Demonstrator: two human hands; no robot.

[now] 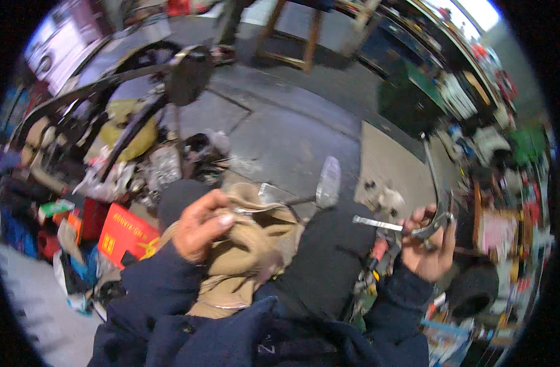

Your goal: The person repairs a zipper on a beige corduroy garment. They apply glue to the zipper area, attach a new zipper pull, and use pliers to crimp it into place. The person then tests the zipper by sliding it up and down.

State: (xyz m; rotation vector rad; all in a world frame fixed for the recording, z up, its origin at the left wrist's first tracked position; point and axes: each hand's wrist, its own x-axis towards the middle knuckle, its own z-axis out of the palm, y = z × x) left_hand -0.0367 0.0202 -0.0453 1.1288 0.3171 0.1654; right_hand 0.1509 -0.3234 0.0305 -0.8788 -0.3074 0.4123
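Holding tan cloth (240, 260) in left grip (200, 226), sagging beneath, metal tool (441, 215) in right grip (429, 249), silver bar (378, 224) jutting leftward.

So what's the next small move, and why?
Perhaps move the dark, curved metal tool in the right hand toward the folded tan fabric: they're apart, its silver bar points leftward, and the left hand is at the fabric.

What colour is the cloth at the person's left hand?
The cloth is tan, shown in the head view.

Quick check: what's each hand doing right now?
Left hand: closed, holding tan fabric.
Right hand: closed, holding a dark, curved metal tool.
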